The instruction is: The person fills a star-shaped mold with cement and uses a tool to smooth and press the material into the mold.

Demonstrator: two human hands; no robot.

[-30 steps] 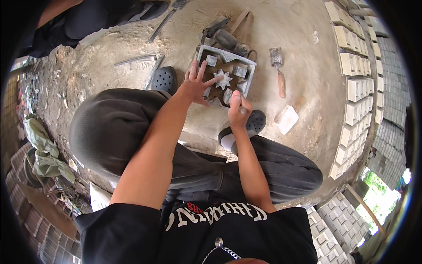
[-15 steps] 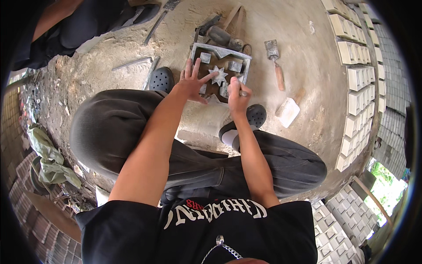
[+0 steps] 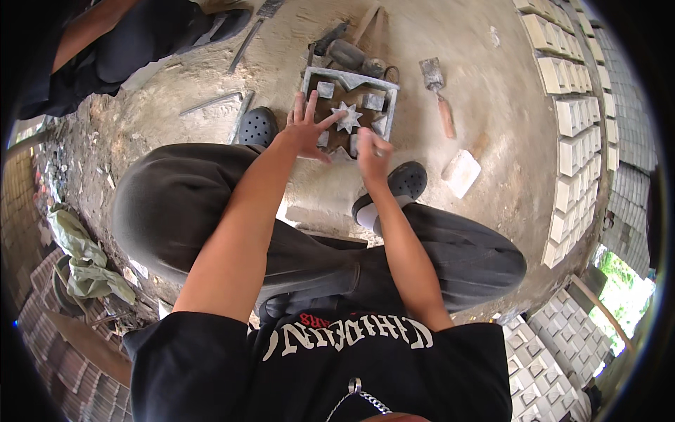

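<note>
On the floor (image 3: 492,105), my left grip (image 3: 302,135) lies spread wide across the frame (image 3: 391,105), likely steadying it, right grip (image 3: 375,153) curled, contents too blurred to tell.

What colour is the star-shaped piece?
The star-shaped piece is pale grey, seen in head view.

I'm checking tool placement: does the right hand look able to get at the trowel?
Probably yes: the trowel lies to the right of the right hand, with nothing visible between, though blur hides whether that hand holds something.
</note>
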